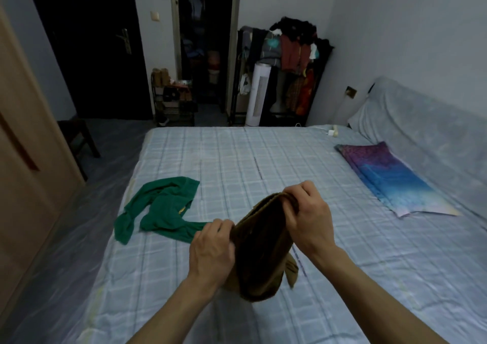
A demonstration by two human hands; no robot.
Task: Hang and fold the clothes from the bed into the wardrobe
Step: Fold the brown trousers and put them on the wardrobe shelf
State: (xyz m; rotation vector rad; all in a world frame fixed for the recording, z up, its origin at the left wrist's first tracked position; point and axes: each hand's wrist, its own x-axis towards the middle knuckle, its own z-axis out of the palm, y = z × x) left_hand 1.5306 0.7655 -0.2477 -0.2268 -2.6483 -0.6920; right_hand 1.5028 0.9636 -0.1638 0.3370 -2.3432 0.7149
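A: Hands first?
B: Left hand and right hand each pinch the top edge of a brown garment, bunched and held up over the near part of the bed (a flap dangles below).
A: Further back?
B: Green garment lies crumpled on the bed's left side. Purple-blue pillow on the right. Clothes rack at the far wall.

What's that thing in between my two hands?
A brown garment, held over the bed; your left hand and right hand each grip an edge. The head view shows it.
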